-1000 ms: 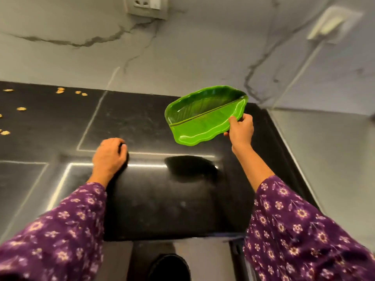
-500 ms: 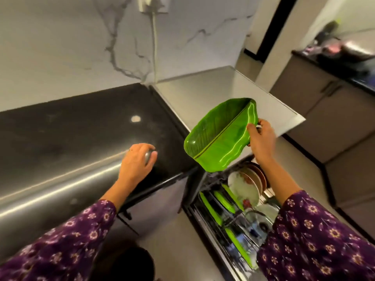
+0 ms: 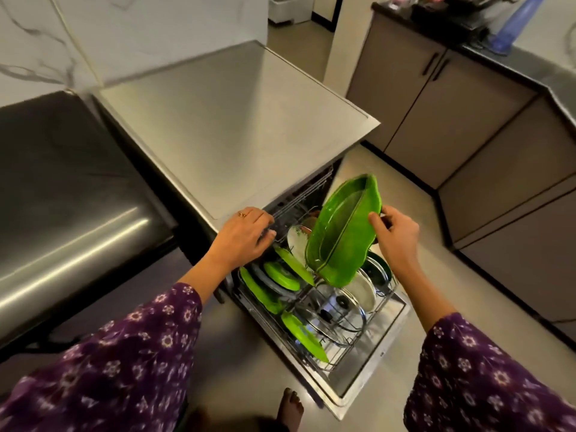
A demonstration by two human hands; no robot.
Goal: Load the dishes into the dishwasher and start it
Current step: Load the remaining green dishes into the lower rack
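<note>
My right hand point(image 3: 394, 236) grips the edge of a green leaf-shaped plate point(image 3: 341, 232), held upright and tilted over the pulled-out lower rack point(image 3: 330, 363) of the open dishwasher. Its lower end hangs just above the dishes. My left hand point(image 3: 244, 236) reaches to the front edge of the upper rack point(image 3: 299, 198) under the steel top; its fingertips touch the wire, and whether they curl round it is unclear. The lower rack holds several green plates point(image 3: 282, 274), white plates point(image 3: 363, 289) and glass lids point(image 3: 339, 310).
The dishwasher's steel top point(image 3: 237, 120) lies ahead, a dark counter point(image 3: 62, 188) to the left. The open dishwasher door point(image 3: 367, 366) sticks out over the floor. Brown cabinets point(image 3: 452, 113) stand on the right. My bare foot point(image 3: 290, 408) is near the door's corner.
I turned right from the dark counter to the dishwasher. My right hand lowered the green plate over the lower rack. My left hand left the counter and reached the upper rack.
</note>
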